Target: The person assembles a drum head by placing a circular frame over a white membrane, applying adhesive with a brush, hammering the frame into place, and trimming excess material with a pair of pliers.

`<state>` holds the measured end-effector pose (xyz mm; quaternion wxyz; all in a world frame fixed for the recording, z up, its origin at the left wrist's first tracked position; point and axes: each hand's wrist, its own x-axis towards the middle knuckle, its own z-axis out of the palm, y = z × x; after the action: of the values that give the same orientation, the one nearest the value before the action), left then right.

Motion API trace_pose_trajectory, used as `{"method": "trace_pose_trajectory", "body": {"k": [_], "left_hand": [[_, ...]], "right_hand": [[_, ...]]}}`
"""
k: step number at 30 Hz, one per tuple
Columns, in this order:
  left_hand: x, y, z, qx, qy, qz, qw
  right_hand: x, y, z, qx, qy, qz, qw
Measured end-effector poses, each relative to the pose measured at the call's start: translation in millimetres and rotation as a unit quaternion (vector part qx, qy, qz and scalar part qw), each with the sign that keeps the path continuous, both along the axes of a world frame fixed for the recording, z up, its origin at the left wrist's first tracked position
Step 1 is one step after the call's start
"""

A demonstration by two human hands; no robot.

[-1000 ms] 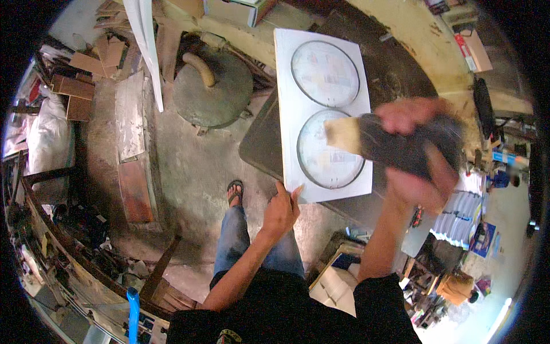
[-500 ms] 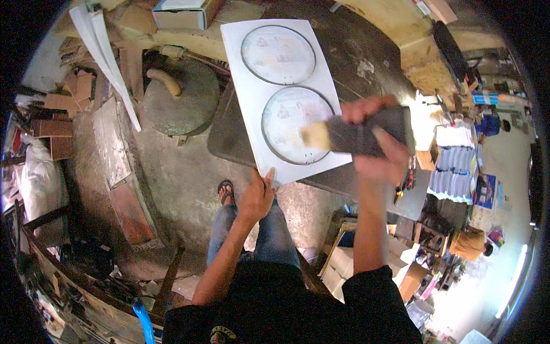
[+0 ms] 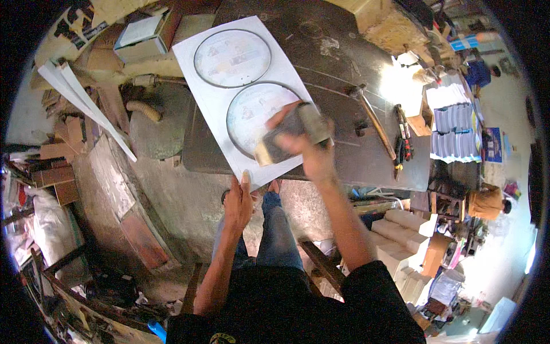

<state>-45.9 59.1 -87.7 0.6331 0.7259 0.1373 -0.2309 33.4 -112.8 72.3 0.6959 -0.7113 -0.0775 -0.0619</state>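
Observation:
A white rectangular sheet (image 3: 215,109) lies tilted over the front edge of a dark tabletop (image 3: 352,163). On it are two dark ring outlines, the upper disc (image 3: 232,60) and the lower disc (image 3: 246,117), each with faint printing inside. My left hand (image 3: 239,200) pinches the sheet's near corner, thumb on top, fingers mostly under it. Closed around a dark, broad brush (image 3: 264,155) with a pale tip, my right hand (image 3: 306,146) is over the lower disc's right part. Motion blurs the brush, so I cannot tell whether its tip touches the sheet.
A hammer (image 3: 378,126) and pliers (image 3: 404,137) lie right of the sheet, with stacked printed papers (image 3: 455,129) beyond. At left are a round metal plate (image 3: 154,135) and a long white strip (image 3: 86,103). Cream blocks (image 3: 401,229) sit lower right. Another person (image 3: 484,200) is farther right.
The sheet appears farther left and more tilted. My right hand has swung the brush left and toward me, its tip now lower. The whole view has shifted, uncovering the hammer.

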Motion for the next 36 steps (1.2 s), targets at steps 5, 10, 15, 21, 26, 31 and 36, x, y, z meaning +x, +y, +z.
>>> {"method": "trace_pose_trajectory", "body": {"k": [5, 10, 15, 21, 26, 31, 36], "left_hand": [[2, 3, 19, 0.0, 0.063, 0.006, 0.998], [6, 7, 10, -0.029, 0.071, 0.0, 0.997], [7, 1, 30, -0.006, 0.057, 0.004, 0.998], [2, 0, 35, 0.015, 0.063, 0.03, 0.997], [3, -5, 43, 0.036, 0.071, 0.028, 0.996], [5, -1, 44, 0.021, 0.073, 0.028, 0.997], [6, -6, 41, 0.062, 0.094, 0.025, 0.993]], "right_hand": [[-19, -57, 68, 0.052, -0.098, 0.003, 0.994], [-28, -61, 40, 0.017, -0.127, 0.04, 0.991], [-25, -54, -33, -0.01, -0.02, -0.005, 1.0], [-8, -94, -34, 0.077, 0.017, -0.038, 0.996], [7, -106, -8, 0.25, 0.045, -0.048, 0.966], [-9, -141, -8, 0.048, -0.025, -0.057, 0.997], [2, -165, -1, 0.024, -0.013, -0.135, 0.991]]}}
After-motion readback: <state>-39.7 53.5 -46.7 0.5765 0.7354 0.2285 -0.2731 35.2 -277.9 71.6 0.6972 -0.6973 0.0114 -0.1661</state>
